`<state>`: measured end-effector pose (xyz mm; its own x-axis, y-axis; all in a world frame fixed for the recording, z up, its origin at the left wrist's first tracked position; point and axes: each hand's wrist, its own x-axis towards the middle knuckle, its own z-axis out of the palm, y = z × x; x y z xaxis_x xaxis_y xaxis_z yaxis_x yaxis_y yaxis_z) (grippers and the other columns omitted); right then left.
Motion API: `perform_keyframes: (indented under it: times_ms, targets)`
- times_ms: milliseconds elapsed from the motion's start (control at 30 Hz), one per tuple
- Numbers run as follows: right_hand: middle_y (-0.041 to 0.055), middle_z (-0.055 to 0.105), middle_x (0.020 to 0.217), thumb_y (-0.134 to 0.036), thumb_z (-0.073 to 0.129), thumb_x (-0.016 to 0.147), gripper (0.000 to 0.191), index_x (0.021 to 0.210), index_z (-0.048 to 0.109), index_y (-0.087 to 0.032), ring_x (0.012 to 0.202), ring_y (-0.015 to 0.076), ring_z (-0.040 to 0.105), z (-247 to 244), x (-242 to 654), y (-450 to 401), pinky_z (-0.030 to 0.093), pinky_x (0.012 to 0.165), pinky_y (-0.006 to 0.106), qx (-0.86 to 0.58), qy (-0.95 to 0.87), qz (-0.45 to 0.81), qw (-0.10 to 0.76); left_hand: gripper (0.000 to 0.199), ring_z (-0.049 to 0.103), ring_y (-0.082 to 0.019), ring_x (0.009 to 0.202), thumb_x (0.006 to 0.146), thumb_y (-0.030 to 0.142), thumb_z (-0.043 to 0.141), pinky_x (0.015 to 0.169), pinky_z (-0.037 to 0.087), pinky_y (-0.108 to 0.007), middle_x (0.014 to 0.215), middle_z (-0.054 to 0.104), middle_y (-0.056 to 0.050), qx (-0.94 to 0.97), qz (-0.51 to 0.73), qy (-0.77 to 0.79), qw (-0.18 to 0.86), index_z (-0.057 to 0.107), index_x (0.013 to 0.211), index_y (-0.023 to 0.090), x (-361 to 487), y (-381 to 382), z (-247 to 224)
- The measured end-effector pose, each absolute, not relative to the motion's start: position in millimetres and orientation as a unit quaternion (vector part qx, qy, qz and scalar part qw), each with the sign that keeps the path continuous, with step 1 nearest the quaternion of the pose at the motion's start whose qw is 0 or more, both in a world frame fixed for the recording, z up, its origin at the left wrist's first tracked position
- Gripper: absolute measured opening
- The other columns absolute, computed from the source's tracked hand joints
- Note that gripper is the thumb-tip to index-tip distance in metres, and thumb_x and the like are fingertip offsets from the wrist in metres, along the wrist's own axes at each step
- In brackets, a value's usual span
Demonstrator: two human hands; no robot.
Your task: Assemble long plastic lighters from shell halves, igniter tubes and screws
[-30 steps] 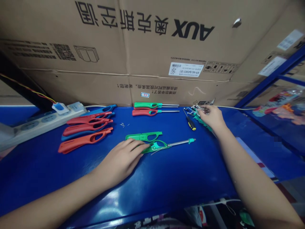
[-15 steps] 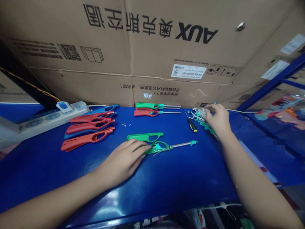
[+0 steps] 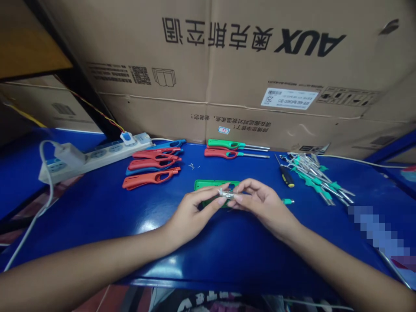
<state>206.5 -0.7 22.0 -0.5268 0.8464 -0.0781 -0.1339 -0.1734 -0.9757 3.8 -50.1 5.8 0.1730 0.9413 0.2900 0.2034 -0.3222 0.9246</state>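
A small silvery cylindrical part (image 3: 228, 195) is pinched between both hands above the table; its exact kind is hard to make out. My left hand (image 3: 191, 210) grips its left end between thumb and forefinger. At its right end, the thumb and fingers of my right hand (image 3: 264, 206) are closed on it. Below and behind the fingers lies a green lighter shell half (image 3: 208, 183), partly covered. A teal tip (image 3: 288, 201) of a lighter's nozzle shows past my right hand; most of that lighter is hidden.
Right of the hands lie a black-and-yellow screwdriver (image 3: 286, 175) and a pile of metal tubes with teal parts (image 3: 316, 175). Green (image 3: 224, 143) and red (image 3: 222, 153) lighters rest by the carton (image 3: 240, 78). Left are orange-red shells (image 3: 146, 178), tiny pins (image 3: 193, 166) and a power strip (image 3: 94, 156).
My right hand has come from the tube pile to the middle. My left hand has let go of the green lighter; both hands now hold the silvery part. The view has shifted left.
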Motion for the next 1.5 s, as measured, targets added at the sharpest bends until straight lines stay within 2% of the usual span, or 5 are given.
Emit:
perform_keyframes:
  times_ms: [133,267,500,967,1500]
  targets:
    - [0.0025,0.068,0.087,-0.034,0.075,0.086,0.021,0.091,0.062,-0.019,0.08,0.0129,0.07,12.3,205.5,-2.4,0.058,0.077,0.028,-0.318,-0.619,0.637,0.332,0.024,0.068,-0.021,0.112,0.098,0.033,0.061,0.102,0.05,-0.033,0.116,0.075,-0.008,0.608,0.495,0.417,0.46,0.075,0.109,0.018,5.1,-50.4,9.2]
    - [0.0058,0.065,0.097,-0.02,0.063,0.093,0.004,0.096,0.065,-0.02,0.089,0.0148,0.064,12.7,211.4,-1.3,0.055,0.077,0.03,-0.286,-0.785,0.4,0.375,0.031,0.066,-0.015,0.092,0.101,0.041,0.054,0.087,0.051,-0.026,0.097,0.071,-0.005,0.564,0.512,0.407,0.504,0.07,0.11,0.016,2.9,-49.6,9.5]
    - [0.0079,0.065,0.103,-0.017,0.062,0.094,0.018,0.112,0.063,-0.02,0.097,0.0194,0.06,19.6,221.1,2.3,0.052,0.083,0.037,-0.225,-0.886,0.196,0.355,0.043,0.044,-0.011,0.058,0.106,0.047,0.039,0.058,0.039,-0.025,0.065,0.043,0.004,0.581,0.451,0.395,0.55,0.064,0.106,0.011,0.9,-51.2,4.5]
    - [0.0036,0.071,0.088,-0.022,0.06,0.098,0.006,0.099,0.067,-0.021,0.084,0.0168,0.064,21.2,218.4,-1.4,0.05,0.08,0.034,-0.178,-0.89,0.263,0.328,0.034,0.043,-0.013,0.068,0.108,0.038,0.034,0.066,0.038,-0.026,0.077,0.044,0.003,0.695,0.352,0.401,0.481,0.041,0.136,0.02,-0.1,-59.2,6.5]
    - [0.0078,0.071,0.103,-0.014,0.048,0.1,0.018,0.112,0.06,-0.02,0.089,0.0177,0.063,24.1,228.3,2.3,0.046,0.076,0.033,-0.112,-0.951,0.04,0.284,0.043,0.024,-0.008,0.051,0.102,0.044,0.05,0.046,0.017,-0.021,0.066,0.038,0.007,0.46,0.331,0.291,0.771,0.045,0.136,0.018,7.4,-58.8,7.7]
